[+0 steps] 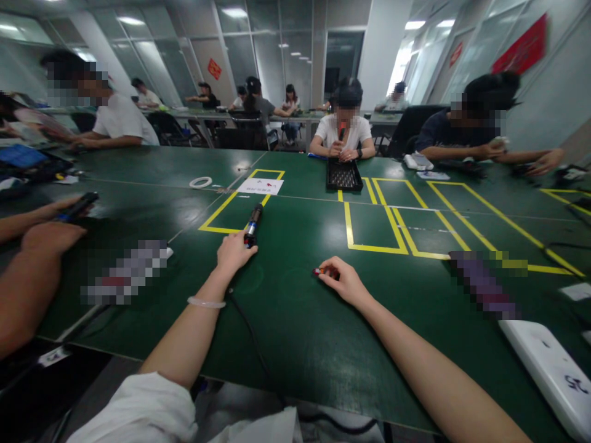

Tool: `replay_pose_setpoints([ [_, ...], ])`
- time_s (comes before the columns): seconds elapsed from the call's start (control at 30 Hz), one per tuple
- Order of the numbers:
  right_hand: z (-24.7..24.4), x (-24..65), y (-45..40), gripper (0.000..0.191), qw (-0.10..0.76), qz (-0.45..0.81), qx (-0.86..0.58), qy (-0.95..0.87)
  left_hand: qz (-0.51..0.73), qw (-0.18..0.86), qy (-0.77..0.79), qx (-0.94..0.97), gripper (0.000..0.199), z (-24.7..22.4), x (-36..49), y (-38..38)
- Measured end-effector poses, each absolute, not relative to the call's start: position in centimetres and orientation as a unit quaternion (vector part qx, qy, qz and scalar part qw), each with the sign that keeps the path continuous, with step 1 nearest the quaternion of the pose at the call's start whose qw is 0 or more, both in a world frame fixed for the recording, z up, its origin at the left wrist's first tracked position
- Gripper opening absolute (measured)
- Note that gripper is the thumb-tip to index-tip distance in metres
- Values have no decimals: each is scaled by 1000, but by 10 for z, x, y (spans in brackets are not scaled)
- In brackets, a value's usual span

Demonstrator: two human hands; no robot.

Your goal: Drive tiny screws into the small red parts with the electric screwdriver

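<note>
My left hand (234,251) is closed around the near end of a black cylinder (253,223) with a silver and blue band, shaped like a small flashlight. The cylinder points away from me over the green table (286,332), close to a yellow-taped box. To the right, my right hand (344,280) pinches a small red-and-orange piece (323,271) with a dark tip, low over the table top. The fingers cover most of that piece, so its kind is unclear. A wide gap separates my two hands.
A black tray (344,176) stands before the person opposite. A paper sheet (261,186) and a white ring (200,183) lie beyond my left hand. A dark cable (249,326) runs toward me. At right is a white power strip (545,369); a co-worker's arm (39,258) reaches in from the left.
</note>
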State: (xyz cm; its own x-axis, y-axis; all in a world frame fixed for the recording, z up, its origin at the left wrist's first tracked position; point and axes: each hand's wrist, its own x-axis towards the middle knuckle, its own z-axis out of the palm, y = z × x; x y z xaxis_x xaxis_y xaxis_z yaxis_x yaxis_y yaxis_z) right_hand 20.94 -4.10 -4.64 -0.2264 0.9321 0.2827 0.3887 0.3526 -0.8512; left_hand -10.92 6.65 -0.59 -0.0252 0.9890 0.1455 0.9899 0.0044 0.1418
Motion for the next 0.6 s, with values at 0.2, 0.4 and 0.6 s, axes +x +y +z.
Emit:
replay_pose_setpoints([
  [0.2, -49, 209, -40, 16, 411, 340, -466, -706, -127, -22, -592, -796, 63, -9, -48, 36],
  [0.4, -46, 209, -42, 16, 427, 329, -446, -715, -139, -58, -494, -856, 64, -11, -5, 6],
  [0.6, -50, 209, -41, 11, 420, 291, -448, -733, -141, -98, -439, -882, 66, -14, 10, -11],
])
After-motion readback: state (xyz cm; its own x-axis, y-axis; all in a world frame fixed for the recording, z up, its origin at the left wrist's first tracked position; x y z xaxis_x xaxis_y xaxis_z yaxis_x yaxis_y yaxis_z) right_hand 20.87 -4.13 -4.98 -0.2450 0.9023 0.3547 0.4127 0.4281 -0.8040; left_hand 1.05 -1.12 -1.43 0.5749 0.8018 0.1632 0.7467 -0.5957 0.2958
